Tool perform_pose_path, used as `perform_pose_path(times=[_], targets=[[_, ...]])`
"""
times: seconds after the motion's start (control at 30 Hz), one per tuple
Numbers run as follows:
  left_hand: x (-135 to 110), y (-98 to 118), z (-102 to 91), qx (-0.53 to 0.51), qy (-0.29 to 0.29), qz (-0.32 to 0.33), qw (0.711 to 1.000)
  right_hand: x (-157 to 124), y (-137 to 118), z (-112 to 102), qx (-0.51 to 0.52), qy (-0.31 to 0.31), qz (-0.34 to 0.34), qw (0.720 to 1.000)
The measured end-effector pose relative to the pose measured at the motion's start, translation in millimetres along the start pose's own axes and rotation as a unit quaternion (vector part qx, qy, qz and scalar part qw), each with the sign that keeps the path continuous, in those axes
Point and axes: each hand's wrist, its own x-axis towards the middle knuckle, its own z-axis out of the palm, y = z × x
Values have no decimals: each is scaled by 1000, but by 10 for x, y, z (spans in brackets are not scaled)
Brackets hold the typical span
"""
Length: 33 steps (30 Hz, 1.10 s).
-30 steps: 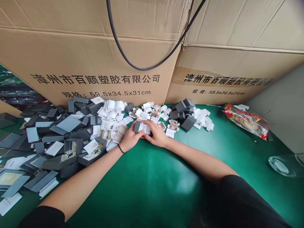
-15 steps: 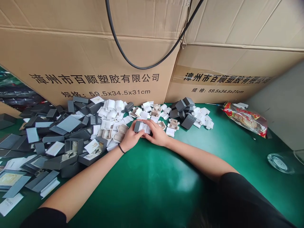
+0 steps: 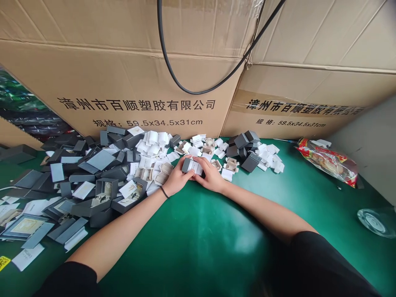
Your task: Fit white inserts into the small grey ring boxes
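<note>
Grey box [image 3: 187, 165] with white insert, centre frame on green counter [image 3: 201, 247]. Gripped from both sides: left hand [image 3: 177, 180] and right hand [image 3: 212, 176], fingers curled onto it. Behind, across top: cartons [image 3: 136, 78] printed "漳州市百顺塑胶有限公司", "规格: 59.5x34.5x31cm". Left: heap of open grey cases [image 3: 93, 181], some holding cards; loose white inserts [image 3: 151, 142].

Count on the table [image 3: 201, 243]:
- Cardboard cartons: two, a left carton [image 3: 123, 70] and a right carton [image 3: 312, 41].
- Black cable [image 3: 198, 89]: one.
- Hands: two, left hand [image 3: 176, 181] and right hand [image 3: 213, 177], with one small grey box [image 3: 186, 165] held between them.
- Black wristband [image 3: 165, 192]: one, on the left wrist.
- Loose grey boxes [image 3: 102, 187]: dozens, too heaped to count.
- White inserts [image 3: 151, 140]: dozens likewise.
- Red snack packet [image 3: 328, 160]: one.
- Glass dish [image 3: 375, 220]: one.
- Yellow label [image 3: 3, 262]: one.
</note>
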Motion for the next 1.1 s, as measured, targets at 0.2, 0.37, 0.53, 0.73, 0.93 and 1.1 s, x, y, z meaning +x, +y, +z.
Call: perform_pose_path(times=[0.2, 0.37, 0.53, 0.73, 0.93, 1.1], targets=[[-21, 48, 19, -15, 10, -15, 1000, 6, -5, -12, 9, 3, -5, 1000], [-40, 59, 31, -77, -6, -41, 996, -9, -30, -30, 4, 36, 2, 999], [-64, 83, 23, -127, 1, -45, 991, -32, -68, -66, -2, 47, 14, 999], [-45, 35, -4, -93, -16, -36, 995, -42, -88, -94, -9, 41, 11, 999], [-51, -27, -12, -68, -34, -16, 997, -37, -46, -62, -10, 39, 7, 999], [-68, -1, -3, -72, -22, -31, 997, -49, -41, -48, -11, 19, 25, 999]])
